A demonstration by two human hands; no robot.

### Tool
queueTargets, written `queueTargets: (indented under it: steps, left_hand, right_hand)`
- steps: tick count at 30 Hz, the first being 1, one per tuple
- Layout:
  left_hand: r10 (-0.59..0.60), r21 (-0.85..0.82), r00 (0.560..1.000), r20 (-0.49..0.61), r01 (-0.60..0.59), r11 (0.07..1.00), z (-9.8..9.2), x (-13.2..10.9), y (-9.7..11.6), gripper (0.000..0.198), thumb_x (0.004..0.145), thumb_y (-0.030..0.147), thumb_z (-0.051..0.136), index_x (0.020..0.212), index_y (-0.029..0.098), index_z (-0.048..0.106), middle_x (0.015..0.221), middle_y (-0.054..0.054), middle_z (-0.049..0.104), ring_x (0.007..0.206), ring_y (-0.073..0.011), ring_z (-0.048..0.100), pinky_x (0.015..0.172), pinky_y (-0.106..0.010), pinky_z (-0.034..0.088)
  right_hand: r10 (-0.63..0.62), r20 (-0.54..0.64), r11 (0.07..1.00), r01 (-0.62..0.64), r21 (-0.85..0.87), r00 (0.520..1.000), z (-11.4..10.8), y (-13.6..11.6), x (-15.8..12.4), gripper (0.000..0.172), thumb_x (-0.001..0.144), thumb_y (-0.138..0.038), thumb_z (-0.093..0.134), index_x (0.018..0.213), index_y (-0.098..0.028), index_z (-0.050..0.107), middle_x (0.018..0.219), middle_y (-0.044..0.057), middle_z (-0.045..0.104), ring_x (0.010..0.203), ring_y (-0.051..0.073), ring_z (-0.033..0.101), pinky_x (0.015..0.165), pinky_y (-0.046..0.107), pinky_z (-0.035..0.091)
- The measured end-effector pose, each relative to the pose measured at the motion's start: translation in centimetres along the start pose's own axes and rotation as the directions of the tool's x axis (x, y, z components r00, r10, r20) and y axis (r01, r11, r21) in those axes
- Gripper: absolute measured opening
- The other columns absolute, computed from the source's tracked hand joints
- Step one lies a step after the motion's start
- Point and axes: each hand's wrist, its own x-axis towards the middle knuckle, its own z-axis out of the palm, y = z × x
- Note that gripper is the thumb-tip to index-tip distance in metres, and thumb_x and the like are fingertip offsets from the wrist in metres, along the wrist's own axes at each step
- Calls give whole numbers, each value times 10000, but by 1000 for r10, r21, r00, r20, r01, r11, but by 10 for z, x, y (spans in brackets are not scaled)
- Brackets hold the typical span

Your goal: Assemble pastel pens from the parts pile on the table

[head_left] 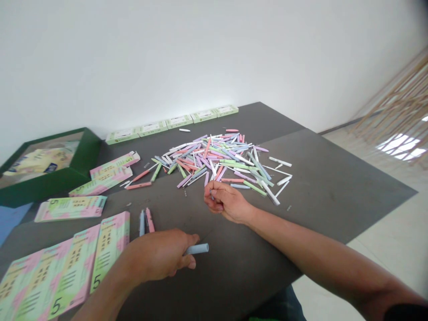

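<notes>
My left hand [160,256] is closed on a pale blue pen barrel [198,248] whose open end points right, low over the dark table [321,187]. My right hand [224,200] rests on the table with its fingers pinched on a small part I cannot make out, close to the near edge of a pile of pastel pen parts [217,160]. A blue and a pink pen [146,221] lie side by side just beyond my left hand.
Pink and green printed boxes [60,276] lie flat at the near left, with more [110,171] farther back. A green tray [47,165] stands at the far left. Several pale green boxes [174,121] line the back edge. The table's right edge drops to a tiled floor.
</notes>
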Motion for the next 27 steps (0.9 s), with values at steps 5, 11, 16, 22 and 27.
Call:
queueTargets:
  steps: [5,11,16,22,27]
  left_hand:
    - [-11,-5,1000,-5,11,1000,-1,-2,1,418,812,283,449,1218,205,506,931,-33,711,636,-175,647,495,-222,434]
    - [-30,29,1000,-3,30,999,-4,-5,8,386,813,272,449,1182,196,535,890,-38,713,652,-172,647,495,-209,421]
    - [-30,30,1000,-2,30,999,-4,-4,7,407,808,298,455,1190,178,525,860,-47,713,643,-180,643,494,-217,418]
    - [-17,47,1000,15,17,999,-5,-4,7,389,832,282,440,1199,179,519,908,-52,710,661,-176,651,505,-215,426]
    - [-16,70,1000,-20,18,997,-5,-6,8,401,823,299,448,1201,194,527,859,-41,711,657,-176,647,505,-216,428]
  right_hand:
    - [-31,4,999,31,-18,1000,0,-1,0,119,817,-299,458,813,-180,471,564,-36,456,436,66,289,427,195,160]
    - [-120,23,989,121,-86,993,-3,2,0,157,848,-332,451,859,-178,483,551,-25,508,442,71,314,435,198,181]
    - [-86,31,994,87,-67,996,-3,2,0,177,838,-360,476,859,-184,479,556,-34,483,444,69,303,433,197,170]
    - [-48,40,999,48,-7,998,-2,0,-1,152,823,-332,493,838,-181,478,576,-33,466,456,69,312,438,195,170]
    - [-13,57,998,10,54,998,-3,1,-1,111,827,-284,481,810,-173,478,590,-31,471,447,59,293,441,189,175]
